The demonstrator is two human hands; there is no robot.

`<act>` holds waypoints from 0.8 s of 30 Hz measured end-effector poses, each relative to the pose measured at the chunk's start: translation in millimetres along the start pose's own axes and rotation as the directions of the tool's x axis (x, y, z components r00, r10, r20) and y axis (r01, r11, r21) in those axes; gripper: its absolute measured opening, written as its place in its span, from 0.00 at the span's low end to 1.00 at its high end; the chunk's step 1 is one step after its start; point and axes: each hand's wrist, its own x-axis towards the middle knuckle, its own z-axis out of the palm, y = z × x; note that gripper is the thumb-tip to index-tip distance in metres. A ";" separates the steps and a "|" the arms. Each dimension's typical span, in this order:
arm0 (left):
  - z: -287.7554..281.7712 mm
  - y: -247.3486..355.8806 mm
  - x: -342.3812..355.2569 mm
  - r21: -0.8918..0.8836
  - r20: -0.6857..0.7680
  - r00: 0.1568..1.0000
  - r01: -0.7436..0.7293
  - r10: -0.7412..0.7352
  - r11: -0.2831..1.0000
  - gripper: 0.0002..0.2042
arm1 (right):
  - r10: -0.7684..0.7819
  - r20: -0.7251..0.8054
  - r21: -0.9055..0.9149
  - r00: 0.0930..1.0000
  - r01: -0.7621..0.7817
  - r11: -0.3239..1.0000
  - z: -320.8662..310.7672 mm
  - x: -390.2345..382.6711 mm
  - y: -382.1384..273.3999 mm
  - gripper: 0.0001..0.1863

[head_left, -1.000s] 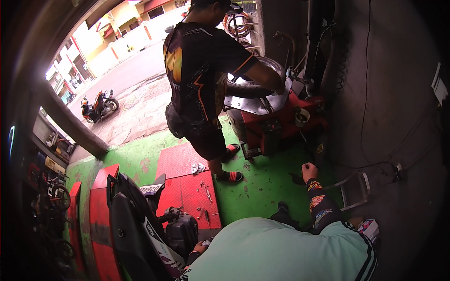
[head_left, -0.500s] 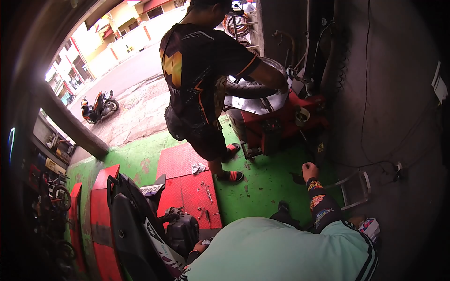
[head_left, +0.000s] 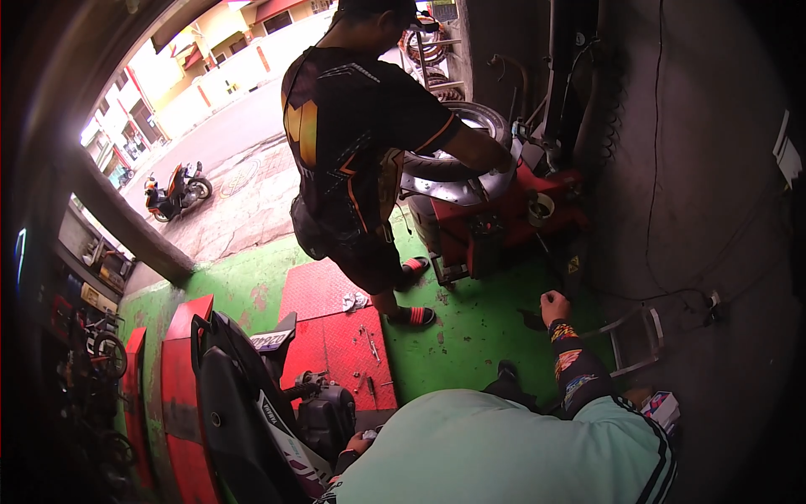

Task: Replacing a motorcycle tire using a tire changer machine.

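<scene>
R arm out fwd, my R hand above green floor, fingers curled in; can't tell if it grips anything. L arm low, mostly behind my shirt; L hand near bike engine, sm. pale thing at its fingers, can't tell if held.

One wide fisheye view, from the wearer's head; it looks steeply down over the shirt, very near; then outward across the floor to the street, far off.
</scene>
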 end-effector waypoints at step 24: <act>1.6 -0.4 2.6 0.038 -0.032 0.999 -0.027 0.029 0.999 0.24 | 0.002 -0.018 -0.001 1.000 -0.002 1.000 4.4 1.7 6.2 0.12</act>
